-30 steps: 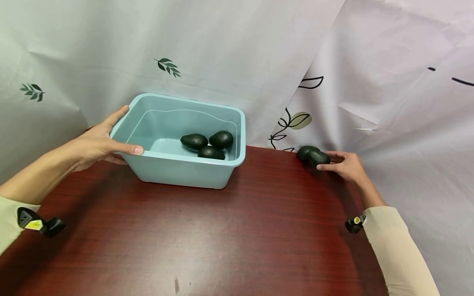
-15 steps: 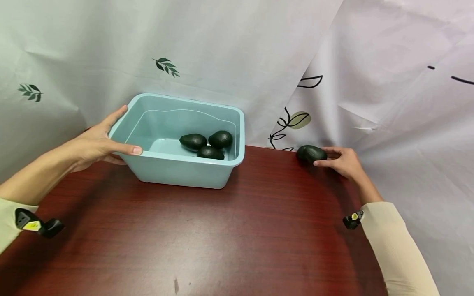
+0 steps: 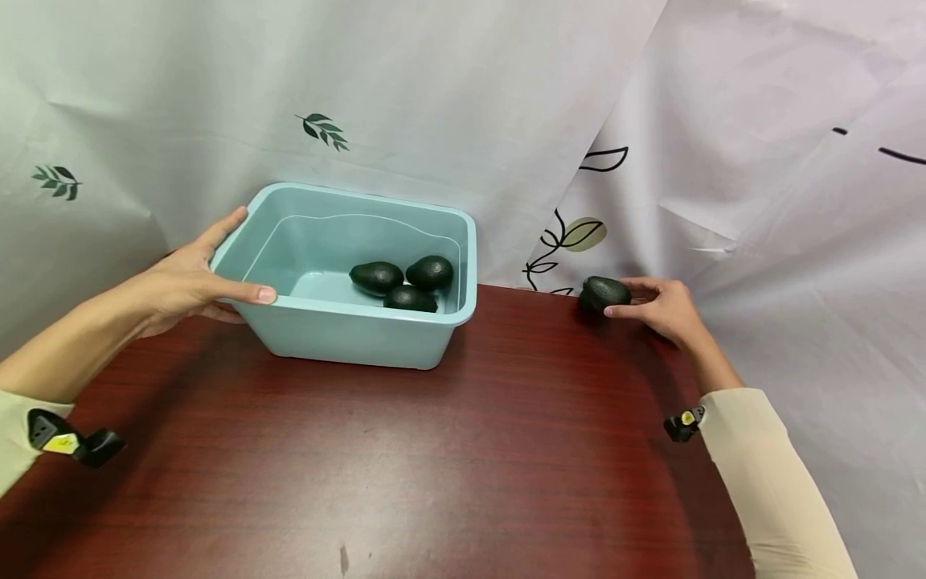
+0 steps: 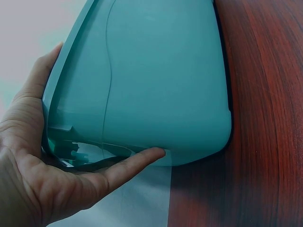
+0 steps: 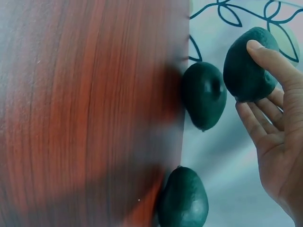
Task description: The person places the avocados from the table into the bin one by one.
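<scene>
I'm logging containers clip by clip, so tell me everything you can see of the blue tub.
The tub is pale blue, looks like plastic, and is rectangular with rounded corners, an open top and an outturned rim. A thin pale line curves along its inner walls. Three dark green avocados lie inside, toward its right end. It sits on the table before the cloth; whether it tilts is hard to tell. The left hand grips its left end, thumb on the near rim.

Low passage runs across the near tabletop (image 3: 521, 466), while farther back the blue tub (image 3: 354, 338) obstructs it.
</scene>
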